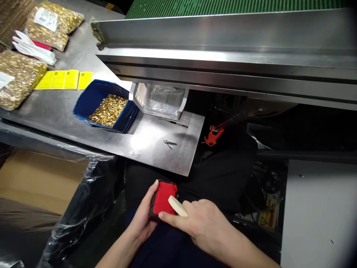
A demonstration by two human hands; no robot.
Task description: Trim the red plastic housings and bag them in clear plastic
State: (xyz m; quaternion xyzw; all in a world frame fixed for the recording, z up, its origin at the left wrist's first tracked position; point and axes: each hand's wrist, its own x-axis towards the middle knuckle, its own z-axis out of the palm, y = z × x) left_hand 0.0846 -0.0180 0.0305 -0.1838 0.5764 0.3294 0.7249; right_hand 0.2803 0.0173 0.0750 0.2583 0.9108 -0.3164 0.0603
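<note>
Low in front of me, over my lap, my left hand (145,214) is closed around the side of a small rectangular red and black case (163,197). My right hand (202,223) grips a cream-coloured, round-ended stick (177,206), whose lower part is hidden in the fingers. The stick's visible end lies over the right side of the red face. My right index fingertip touches the case's lower edge. On the metal table (150,152) beyond lies a small metal clip-like tool (169,143).
A blue bin (87,96) holds small brass-coloured parts (108,109); beside it a pale bin (182,108) holds clear plastic bags. Bags of brass parts (52,22), white gloves (33,48) and yellow cards (71,79) lie left. A metal rail (223,37) borders the green belt (223,7). An orange-handled tool (213,136) hangs right.
</note>
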